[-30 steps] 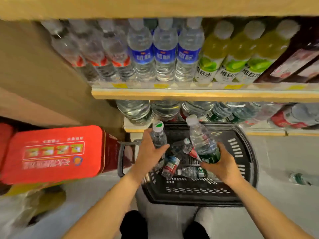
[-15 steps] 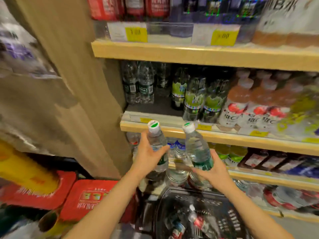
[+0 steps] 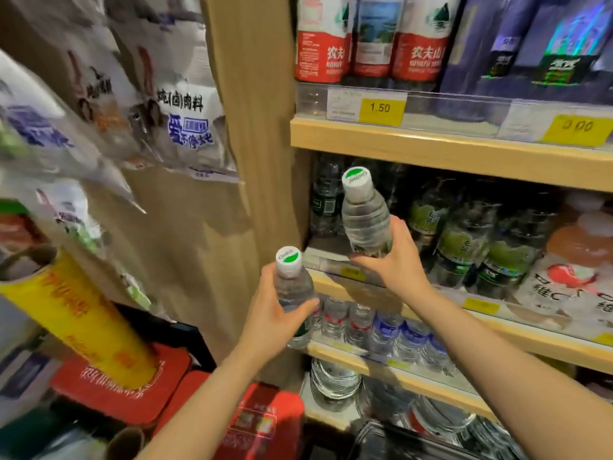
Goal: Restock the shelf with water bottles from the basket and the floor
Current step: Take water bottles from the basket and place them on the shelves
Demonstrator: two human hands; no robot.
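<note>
Bottles fill both your hands. Your left hand (image 3: 270, 318) is wrapped around a clear water bottle (image 3: 293, 293) with a white-and-green cap, held upright below the middle shelf (image 3: 335, 257). Your right hand (image 3: 396, 262) grips a second water bottle (image 3: 365, 220) at its base, raised in front of that shelf's left end, where dark-labelled bottles (image 3: 326, 200) stand at the back and green-labelled bottles (image 3: 464, 244) sit just to the right.
</note>
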